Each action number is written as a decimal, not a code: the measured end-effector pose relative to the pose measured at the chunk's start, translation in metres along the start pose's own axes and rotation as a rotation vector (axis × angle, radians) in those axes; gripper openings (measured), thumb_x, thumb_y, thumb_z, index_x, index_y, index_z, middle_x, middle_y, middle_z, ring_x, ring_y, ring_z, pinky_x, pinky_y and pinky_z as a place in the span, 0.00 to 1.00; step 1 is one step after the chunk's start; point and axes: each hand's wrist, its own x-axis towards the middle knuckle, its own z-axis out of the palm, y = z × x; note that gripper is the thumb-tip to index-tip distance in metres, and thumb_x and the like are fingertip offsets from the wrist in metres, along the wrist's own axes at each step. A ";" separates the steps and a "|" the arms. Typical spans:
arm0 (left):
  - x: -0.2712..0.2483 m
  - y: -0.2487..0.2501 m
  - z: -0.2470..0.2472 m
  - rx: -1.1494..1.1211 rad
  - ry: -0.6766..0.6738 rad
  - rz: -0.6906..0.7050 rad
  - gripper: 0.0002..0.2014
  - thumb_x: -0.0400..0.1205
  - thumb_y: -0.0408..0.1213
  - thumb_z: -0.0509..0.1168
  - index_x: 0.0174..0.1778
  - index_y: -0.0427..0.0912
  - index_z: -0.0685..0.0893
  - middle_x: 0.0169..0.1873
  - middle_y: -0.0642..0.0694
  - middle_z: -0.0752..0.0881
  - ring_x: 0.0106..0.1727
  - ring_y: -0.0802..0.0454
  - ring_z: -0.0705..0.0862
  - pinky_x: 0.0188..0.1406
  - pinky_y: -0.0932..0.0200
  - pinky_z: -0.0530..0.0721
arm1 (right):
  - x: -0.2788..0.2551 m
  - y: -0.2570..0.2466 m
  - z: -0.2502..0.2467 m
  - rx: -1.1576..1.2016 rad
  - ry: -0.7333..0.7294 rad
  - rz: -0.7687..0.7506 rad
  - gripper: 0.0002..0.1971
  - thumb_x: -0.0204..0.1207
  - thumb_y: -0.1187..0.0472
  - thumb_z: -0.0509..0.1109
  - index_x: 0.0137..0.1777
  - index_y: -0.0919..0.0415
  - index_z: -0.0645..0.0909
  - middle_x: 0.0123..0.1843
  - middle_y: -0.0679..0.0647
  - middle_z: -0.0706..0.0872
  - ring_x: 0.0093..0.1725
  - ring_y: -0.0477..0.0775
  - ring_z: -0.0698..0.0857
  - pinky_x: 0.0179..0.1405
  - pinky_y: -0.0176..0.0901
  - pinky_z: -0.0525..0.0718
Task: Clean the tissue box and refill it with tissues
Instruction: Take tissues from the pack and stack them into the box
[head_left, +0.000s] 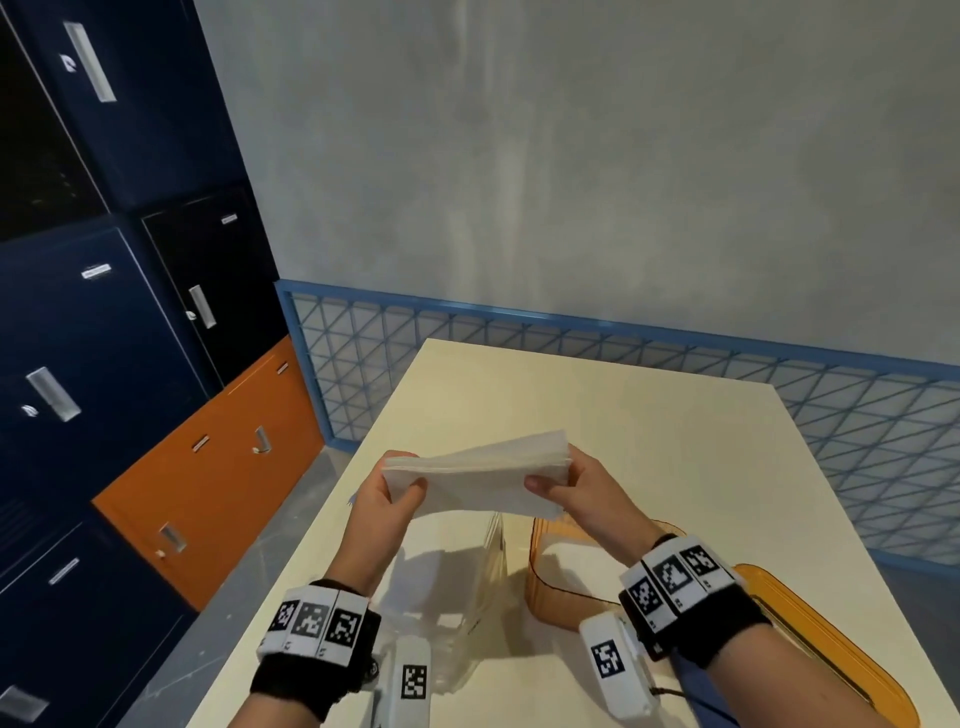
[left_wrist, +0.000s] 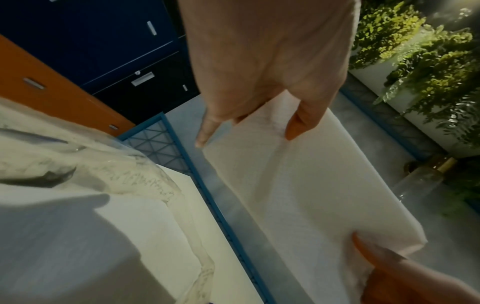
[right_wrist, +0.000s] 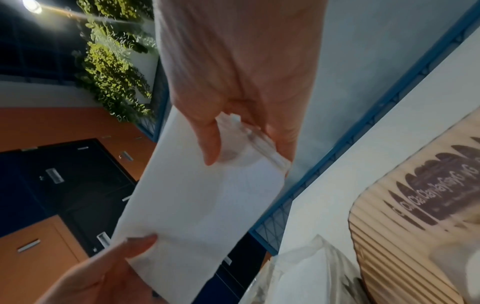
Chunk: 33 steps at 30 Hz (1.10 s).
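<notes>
We see the cream table (head_left: 649, 415) as the anchor, a blue mesh fence (head_left: 675, 358) just past its far edge and navy and orange lockers (head_left: 156, 364) off its left side. On the table, near edge, right: the amber ribbed tissue box (head_left: 550, 577), open top up, its amber lid (head_left: 831, 644) lying just beside it toward the right edge. Left of the box, a crumpled clear plastic wrapper (head_left: 467, 597) lies on the table.

Above the table, over box and wrapper, hangs the white tissue stack (head_left: 483, 475), off the surface, held at both ends. Left hand (head_left: 389, 499) pinches the left end, thumb on top and fingers under. Right hand (head_left: 576, 491) pinches the right end the same way.

Per view: the head camera alone gives the full layout and the lid. Left wrist shows the stack's broad face (left_wrist: 298, 185) with the right thumb (left_wrist: 374, 253) pressed on it, plus green plants (left_wrist: 428, 51) the head view misses. Right wrist shows the fanned sheet edges (right_wrist: 259, 142) between thumb and fingers, and dark lettering on the box wall (right_wrist: 415, 205) (too blurred to read).
</notes>
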 end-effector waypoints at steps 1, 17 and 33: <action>-0.001 0.000 -0.001 -0.004 -0.001 0.017 0.07 0.82 0.27 0.62 0.49 0.43 0.79 0.48 0.43 0.83 0.52 0.50 0.81 0.52 0.61 0.78 | 0.000 0.002 0.002 -0.002 0.030 -0.006 0.20 0.75 0.68 0.71 0.62 0.52 0.70 0.55 0.44 0.80 0.55 0.48 0.81 0.54 0.38 0.82; -0.010 -0.041 -0.014 0.011 0.130 -0.051 0.13 0.75 0.26 0.62 0.53 0.41 0.72 0.49 0.43 0.79 0.50 0.48 0.79 0.53 0.51 0.81 | 0.023 0.036 0.034 -0.076 -0.023 0.057 0.17 0.70 0.76 0.72 0.50 0.54 0.77 0.44 0.47 0.83 0.47 0.46 0.82 0.44 0.31 0.80; -0.008 -0.059 0.002 0.229 0.238 -0.111 0.22 0.80 0.21 0.53 0.69 0.38 0.62 0.62 0.35 0.77 0.62 0.36 0.78 0.58 0.48 0.79 | 0.016 0.054 0.042 -0.208 0.067 0.119 0.16 0.74 0.75 0.65 0.58 0.58 0.73 0.54 0.55 0.82 0.57 0.54 0.80 0.53 0.41 0.80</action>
